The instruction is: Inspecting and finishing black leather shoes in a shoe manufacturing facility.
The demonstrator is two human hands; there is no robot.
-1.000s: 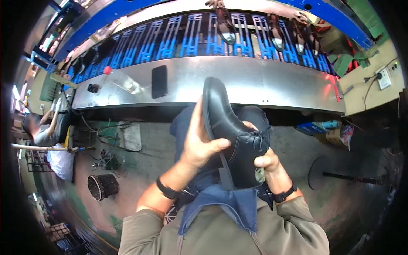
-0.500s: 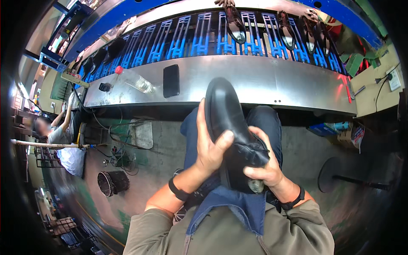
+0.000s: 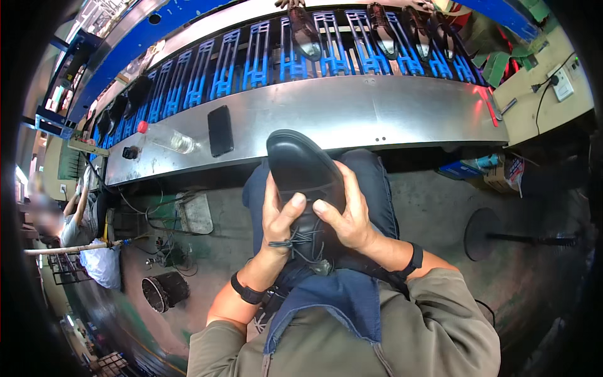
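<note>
A black leather lace-up shoe (image 3: 301,164) is held above my lap, its toe pointing away toward the conveyor and its upper facing up. My left hand (image 3: 280,217) wraps the shoe's left side, with the thumb laid on top near the laces. On the right side my right hand (image 3: 349,213) grips the shoe, fingers along its edge and thumb on the upper. Both thumb tips lie close together at the vamp. Loose dark laces (image 3: 300,242) hang over the shoe's opening beside my left wrist.
Beyond my knees runs a metal ledge (image 3: 333,110) with a black phone (image 3: 220,131) and a clear plastic bottle (image 3: 173,138). Behind it, a blue-slatted conveyor carries several shoes (image 3: 382,31). A black bucket (image 3: 164,291) stands on the floor at left. Another person (image 3: 78,223) sits at far left.
The shoe has turned over so its laced upper now shows, and my right hand has moved from the heel end to the shoe's side. The view has shifted to the right.
</note>
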